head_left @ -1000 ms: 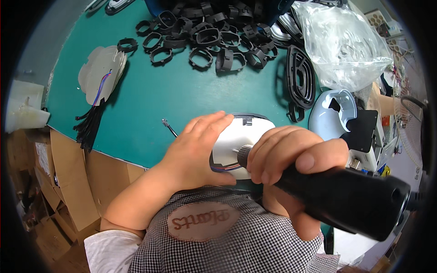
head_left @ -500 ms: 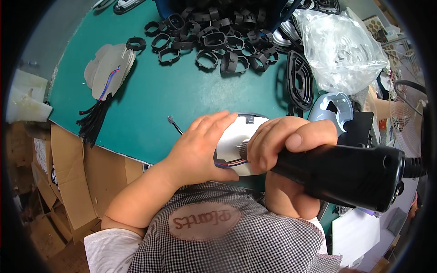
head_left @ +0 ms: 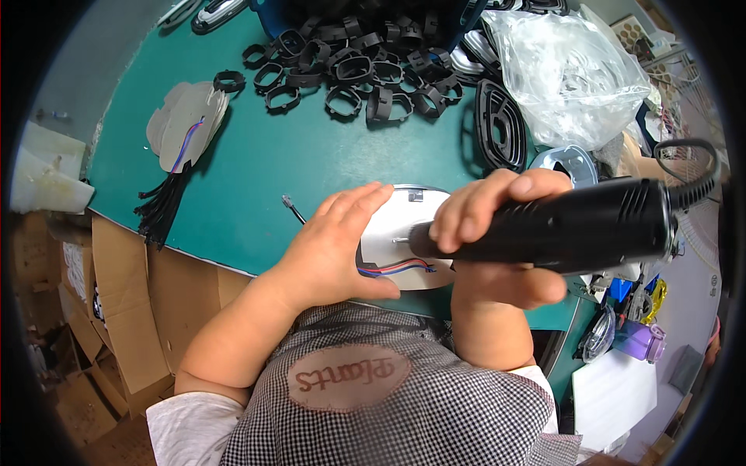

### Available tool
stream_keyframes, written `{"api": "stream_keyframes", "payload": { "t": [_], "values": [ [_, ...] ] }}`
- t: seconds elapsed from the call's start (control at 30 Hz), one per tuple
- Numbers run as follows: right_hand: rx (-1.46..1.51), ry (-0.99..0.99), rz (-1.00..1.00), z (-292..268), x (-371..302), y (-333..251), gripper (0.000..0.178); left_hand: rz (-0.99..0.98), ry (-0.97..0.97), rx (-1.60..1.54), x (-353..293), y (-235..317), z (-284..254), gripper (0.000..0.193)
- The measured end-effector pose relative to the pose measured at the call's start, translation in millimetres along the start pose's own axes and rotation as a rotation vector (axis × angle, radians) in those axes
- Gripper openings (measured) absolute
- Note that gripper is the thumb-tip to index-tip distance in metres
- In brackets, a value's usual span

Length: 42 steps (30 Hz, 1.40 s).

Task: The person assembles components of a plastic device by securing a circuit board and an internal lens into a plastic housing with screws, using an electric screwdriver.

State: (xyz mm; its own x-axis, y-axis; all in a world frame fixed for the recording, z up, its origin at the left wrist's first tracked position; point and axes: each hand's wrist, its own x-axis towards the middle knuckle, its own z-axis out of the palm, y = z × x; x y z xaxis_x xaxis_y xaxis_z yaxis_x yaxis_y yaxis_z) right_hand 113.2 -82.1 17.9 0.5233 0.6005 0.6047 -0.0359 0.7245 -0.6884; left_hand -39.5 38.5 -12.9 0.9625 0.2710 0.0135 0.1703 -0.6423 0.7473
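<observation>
My left hand (head_left: 322,245) grips the left edge of a rounded, light-grey panel (head_left: 381,225), fingers along its top left and thumb at the bottom. Red, blue and dark wires (head_left: 404,266) cross the panel's lower part, and a small black clip (head_left: 416,196) sits at its top. A short black cable with a plug end (head_left: 291,205) sticks out beyond my left fingers. Closed around a black corded electric screwdriver (head_left: 583,225) is my right hand (head_left: 470,217). The screwdriver's thin metal bit (head_left: 399,240) points left over the panel; whether it touches is unclear.
Many black plastic rings (head_left: 353,68) lie in a heap before a dark blue bin (head_left: 268,19) on the green table (head_left: 233,155). At left rests a stack of grey panels (head_left: 183,128) with black cables. Black frames (head_left: 501,128) and a clear plastic bag (head_left: 571,85) are at right.
The screwdriver has swung from sloping down to the right to nearly level, and its bit now shows. More of the panel and its wires is visible. My left hand keeps its hold.
</observation>
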Motion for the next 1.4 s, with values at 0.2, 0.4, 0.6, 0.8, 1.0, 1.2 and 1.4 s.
{"api": "stream_keyframes", "payload": {
  "t": [0.2,0.4,0.6,0.8,1.0,1.2,1.4],
  "values": [
    [0.200,0.020,-0.024,-37.2,7.5,-53.7,0.078,-0.009,-0.046,0.025,0.2,9.3,-5.6,0.110],
    [-0.163,0.445,0.303,-67.1,-13.0,-65.6,0.063,-0.077,-0.018,0.189,-2.5,31.6,-5.4,0.123],
    [-0.311,0.509,0.480,-78.3,-30.1,-39.4,0.051,-0.060,-0.015,0.328,0.2,37.5,14.0,0.121],
    [-0.272,0.567,0.579,-85.3,-32.2,-25.6,0.048,0.301,0.188,0.345,-8.9,15.8,15.8,0.115],
    [-0.412,0.528,0.656,-91.7,-33.6,-13.7,0.033,0.507,0.451,0.298,-12.6,10.4,12.4,0.106],
    [-0.418,0.551,0.679,-91.9,-33.9,-10.6,0.031,0.571,0.482,0.203,-13.9,9.0,8.1,0.107],
    [-0.425,0.559,0.684,-92.5,-32.7,-9.2,0.028,0.547,0.473,0.136,-16.3,14.2,-2.0,0.109]
  ]
}}
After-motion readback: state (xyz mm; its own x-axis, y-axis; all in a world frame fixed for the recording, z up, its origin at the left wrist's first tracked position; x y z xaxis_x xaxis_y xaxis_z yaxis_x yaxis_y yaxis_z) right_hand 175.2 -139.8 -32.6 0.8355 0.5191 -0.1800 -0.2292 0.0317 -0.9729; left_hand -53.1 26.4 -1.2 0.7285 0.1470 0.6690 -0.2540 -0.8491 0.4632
